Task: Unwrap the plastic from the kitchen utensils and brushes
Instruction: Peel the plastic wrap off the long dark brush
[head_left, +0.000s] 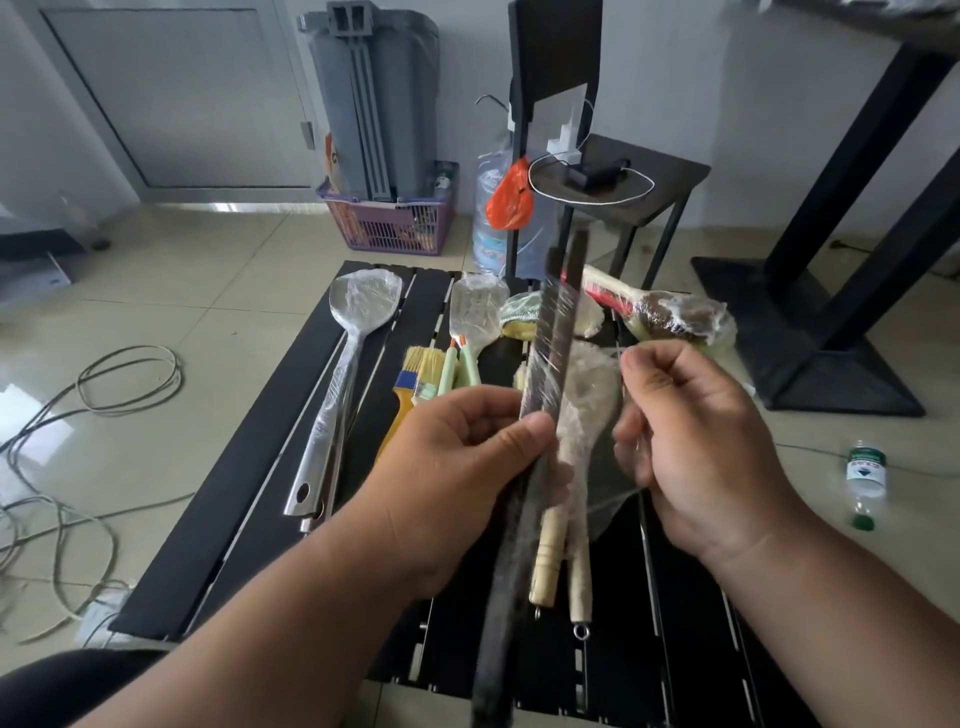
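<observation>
Over the black slatted table (249, 467), the left hand (457, 467) grips a long dark wrapped utensil (550, 353) held upright, thumb pressed on it. The right hand (691, 447) pinches clear plastic film (602, 467) stretched off it. Behind lie wooden spoons (582, 415), brushes (421, 379) and a wrapped steel ladle (358, 312)

At the centre of the frame the left hand (457, 462) grips a long dark flat tool bundled in clear plastic film (550, 364), held upright over the black slatted bench (249, 467). The right hand (696, 447) pinches a loose sheet of that film (608, 467). Behind them lie wrapped wooden spoons (582, 431), a wrapped steel spatula (353, 332) and yellow-bristled paint brushes (415, 374).
</observation>
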